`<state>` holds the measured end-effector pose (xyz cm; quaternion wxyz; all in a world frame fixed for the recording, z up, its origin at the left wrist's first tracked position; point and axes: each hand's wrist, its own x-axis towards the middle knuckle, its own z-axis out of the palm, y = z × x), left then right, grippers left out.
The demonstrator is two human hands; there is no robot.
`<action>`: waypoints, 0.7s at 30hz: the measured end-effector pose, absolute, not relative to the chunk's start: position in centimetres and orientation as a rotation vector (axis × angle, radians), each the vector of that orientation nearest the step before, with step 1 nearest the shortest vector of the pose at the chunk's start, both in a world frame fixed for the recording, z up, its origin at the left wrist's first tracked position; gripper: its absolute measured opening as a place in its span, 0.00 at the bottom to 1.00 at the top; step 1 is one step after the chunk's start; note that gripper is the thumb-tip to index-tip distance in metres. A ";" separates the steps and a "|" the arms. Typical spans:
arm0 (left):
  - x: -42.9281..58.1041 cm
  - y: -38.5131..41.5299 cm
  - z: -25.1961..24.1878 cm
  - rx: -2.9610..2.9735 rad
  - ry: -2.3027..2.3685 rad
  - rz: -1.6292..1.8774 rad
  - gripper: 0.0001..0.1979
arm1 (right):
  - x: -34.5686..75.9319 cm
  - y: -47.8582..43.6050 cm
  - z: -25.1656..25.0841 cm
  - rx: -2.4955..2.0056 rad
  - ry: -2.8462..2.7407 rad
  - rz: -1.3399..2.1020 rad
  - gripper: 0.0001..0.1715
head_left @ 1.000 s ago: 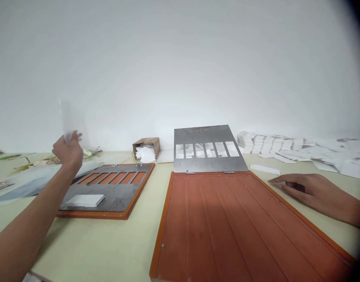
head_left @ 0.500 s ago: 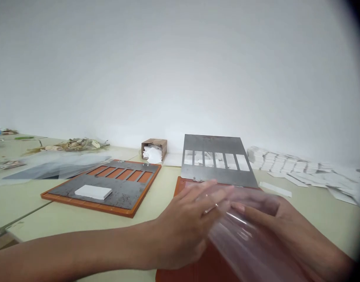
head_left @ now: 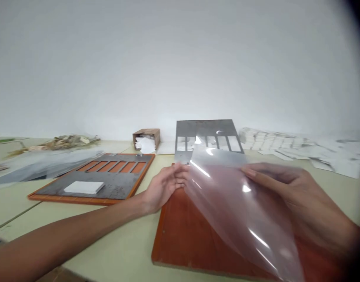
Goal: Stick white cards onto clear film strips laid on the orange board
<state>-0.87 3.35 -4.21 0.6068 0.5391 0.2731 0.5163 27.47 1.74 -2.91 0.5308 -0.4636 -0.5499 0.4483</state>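
A clear plastic sheet [head_left: 227,196] is held up over a reddish-brown board [head_left: 191,235]. My right hand [head_left: 282,188] pinches the sheet's upper right part between thumb and fingers. At the sheet's left edge is my left hand [head_left: 166,186], its fingers curled near the board's far left corner; whether they grip the sheet is unclear. Behind the board a grey metal plate [head_left: 205,127] with rectangular slots stands raised, partly seen through the sheet.
To the left lies a second orange-edged board with a slotted grey plate [head_left: 115,186], bearing a white block [head_left: 84,187]. Farther back are a cardboard box [head_left: 157,137] of white papers, dried plant material [head_left: 68,142], and stacked white cards [head_left: 265,139] at the right.
My left hand has moved left, away from my right hand. The plastic sheet now spreads wider and higher between them. The view has shifted, showing more of the board.
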 end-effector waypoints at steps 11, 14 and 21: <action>-0.4 1.8 -2.9 1.481 1.042 1.232 0.10 | 27.2 1.2 -1.5 -0.820 -1.427 1.307 0.14; -1.0 2.3 -2.8 1.498 1.080 1.302 0.11 | 27.2 1.6 -1.8 -0.821 -1.451 1.289 0.14; -0.8 2.4 -2.3 1.451 0.659 1.194 0.13 | 29.1 1.8 0.3 -0.966 -1.716 0.968 0.15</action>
